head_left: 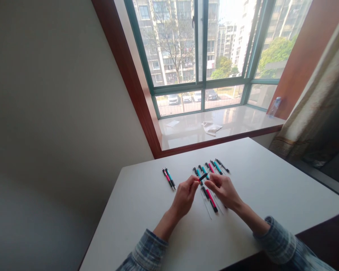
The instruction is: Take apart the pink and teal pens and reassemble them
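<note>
In front of me, my left hand (184,195) pinches a pen barrel (203,177) with a black grip end and a bit of red at my fingertips. The black end points up and right, towards my other hand. Close beside it is my right hand (225,190), its thumb and fingers pressed together; whatever they hold is too small to make out. Under and behind both hands lie pen parts in turquoise, pink and black, among them a pink barrel (211,200) and a thin refill (206,205). My hands hide some of these parts.
Two pens (168,178), one pink and one turquoise, lie side by side on the white table (124,226) to the left. A black pen part (222,165) lies at the far right of the rows. Beyond the table, the window sill (180,139) bears a cloth (211,128) and a plastic bottle (275,107).
</note>
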Available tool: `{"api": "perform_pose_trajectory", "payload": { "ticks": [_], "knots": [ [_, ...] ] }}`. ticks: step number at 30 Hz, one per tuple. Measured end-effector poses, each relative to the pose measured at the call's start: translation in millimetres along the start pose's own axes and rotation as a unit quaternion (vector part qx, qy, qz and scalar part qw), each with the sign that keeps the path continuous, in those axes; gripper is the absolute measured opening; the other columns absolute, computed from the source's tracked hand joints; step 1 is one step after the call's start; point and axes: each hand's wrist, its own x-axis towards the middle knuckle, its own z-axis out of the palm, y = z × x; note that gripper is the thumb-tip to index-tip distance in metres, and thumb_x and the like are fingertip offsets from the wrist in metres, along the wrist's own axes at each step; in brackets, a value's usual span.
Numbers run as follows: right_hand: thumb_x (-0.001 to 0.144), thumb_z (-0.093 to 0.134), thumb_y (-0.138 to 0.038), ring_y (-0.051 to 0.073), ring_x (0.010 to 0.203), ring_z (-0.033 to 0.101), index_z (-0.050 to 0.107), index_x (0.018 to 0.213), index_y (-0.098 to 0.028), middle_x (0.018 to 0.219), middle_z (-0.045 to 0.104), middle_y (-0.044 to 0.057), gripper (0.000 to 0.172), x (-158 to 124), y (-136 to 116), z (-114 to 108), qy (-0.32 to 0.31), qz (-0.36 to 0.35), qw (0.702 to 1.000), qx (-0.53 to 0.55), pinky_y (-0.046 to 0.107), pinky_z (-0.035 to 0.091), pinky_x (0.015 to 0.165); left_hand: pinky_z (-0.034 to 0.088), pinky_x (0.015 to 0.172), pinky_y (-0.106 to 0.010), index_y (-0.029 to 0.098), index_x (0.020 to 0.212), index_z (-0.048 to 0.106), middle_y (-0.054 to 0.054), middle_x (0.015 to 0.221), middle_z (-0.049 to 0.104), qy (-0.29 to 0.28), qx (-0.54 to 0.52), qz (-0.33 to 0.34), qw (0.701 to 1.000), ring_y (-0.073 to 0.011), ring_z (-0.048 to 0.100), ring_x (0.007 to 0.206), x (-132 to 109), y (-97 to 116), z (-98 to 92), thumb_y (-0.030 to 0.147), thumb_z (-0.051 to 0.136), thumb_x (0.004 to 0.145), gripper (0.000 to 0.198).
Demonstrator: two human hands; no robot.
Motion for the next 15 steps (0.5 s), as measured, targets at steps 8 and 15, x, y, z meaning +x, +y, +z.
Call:
{"api": "perform_pose_trajectory", "payload": {
  "ticks": [8, 15],
  "knots": [
    [0.092, 0.056, -0.065, 0.014, 0.052, 0.028, 0.030, 0.057, -0.024, 0.055, 0.028, -0.004, 0.060, 4.4, 4.5, 8.1, 0.034, 0.018, 0.998, 0.056, 0.029, 0.023, 0.050, 0.038, 0.065, -0.026, 0.020, 0.089, 0.064, 0.000, 0.073, 0.059, -0.052, 0.079, 0.034, 0.995, -0.0156, 0.049, 0.064, -2.7, 1.9, 7.8, 0.045, 0.043, 0.104, 0.036],
    [0.091, 0.062, -0.061, 0.013, 0.053, 0.031, 0.043, 0.065, -0.024, 0.057, 0.035, -0.005, 0.049, 4.0, 6.9, 7.4, 0.017, 0.019, 0.994, 0.110, 0.028, 0.026, 0.050, 0.035, 0.061, -0.025, 0.020, 0.082, 0.057, 0.003, 0.066, 0.051, -0.051, 0.060, 0.015, 0.997, -0.0136, 0.045, 0.059, -1.5, -2.1, 9.7, 0.045, 0.039, 0.106, 0.039]
  ]
}}
